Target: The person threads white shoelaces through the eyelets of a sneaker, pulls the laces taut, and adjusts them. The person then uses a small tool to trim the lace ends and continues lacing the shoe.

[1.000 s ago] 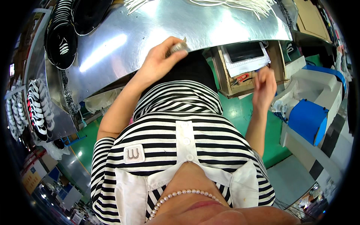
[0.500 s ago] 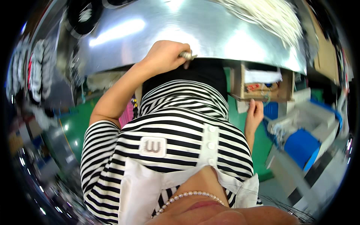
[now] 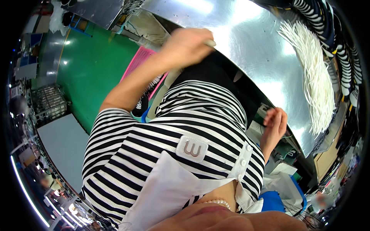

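My left hand [image 3: 189, 48] is closed just above the near edge of the metal table [image 3: 256, 57], blurred by motion. A small pale object [image 3: 210, 43] pokes out of its fingers; its kind is hard to make out. Lower on the right, my right hand [image 3: 274, 124] hangs beside the table edge with fingers half bent and slightly apart, and nothing shows in it. A thick bundle of white shoelaces [image 3: 314, 81] lies on the table, farther right.
Dark shoes with white laces [image 3: 345, 63] line the table's far right side. To my left, a pink basket [image 3: 138, 59] stands on the green floor [image 3: 83, 73]. A wire crate [image 3: 48, 102] is farther left. Near my right elbow are a blue item [image 3: 273, 201] and a pale bin.
The view has turned, so the table now slants to the right. My right hand has left the open drawer's front and come up beside the table edge. The left hand still grips the pale object.
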Demonstrator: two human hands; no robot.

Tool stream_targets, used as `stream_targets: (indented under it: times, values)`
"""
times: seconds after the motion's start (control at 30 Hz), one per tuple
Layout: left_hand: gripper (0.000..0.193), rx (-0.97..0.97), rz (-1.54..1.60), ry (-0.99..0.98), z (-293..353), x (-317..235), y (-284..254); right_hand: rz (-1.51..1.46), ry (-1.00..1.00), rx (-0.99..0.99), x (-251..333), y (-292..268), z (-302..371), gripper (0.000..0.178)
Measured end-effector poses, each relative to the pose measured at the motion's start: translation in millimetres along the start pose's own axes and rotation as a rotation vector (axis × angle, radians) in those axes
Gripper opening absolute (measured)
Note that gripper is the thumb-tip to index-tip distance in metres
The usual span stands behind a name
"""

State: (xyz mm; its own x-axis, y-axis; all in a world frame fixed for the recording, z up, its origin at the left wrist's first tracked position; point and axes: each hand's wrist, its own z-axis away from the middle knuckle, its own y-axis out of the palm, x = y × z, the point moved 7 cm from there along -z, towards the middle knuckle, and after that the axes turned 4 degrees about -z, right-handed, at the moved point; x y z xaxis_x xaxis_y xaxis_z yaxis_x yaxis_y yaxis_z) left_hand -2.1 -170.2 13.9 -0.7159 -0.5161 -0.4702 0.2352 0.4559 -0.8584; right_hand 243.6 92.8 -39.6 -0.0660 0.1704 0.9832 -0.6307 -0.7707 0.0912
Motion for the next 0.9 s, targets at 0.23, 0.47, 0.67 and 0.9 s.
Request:
stream_targets:
  times: [0.23,0.47,0.67,0.9]
  values:
    - [0.020,0.122,0.568,0.614,-24,-128,62,-0.556,0.505,0.463,-5,91,-31,0.070]
    - [0.018,0.052,0.447,0.780,-49,-135,63,-0.690,0.721,0.348,-38,88,-39,0.070]
    - [0.043,0.036,0.564,0.494,-144,-85,29,-0.856,0.382,0.361,12,83,-78,0.029]
    - [0.044,-0.425,-0.046,-0.247,-272,132,15,-0.392,0.221,0.115,27,41,-118,0.009]
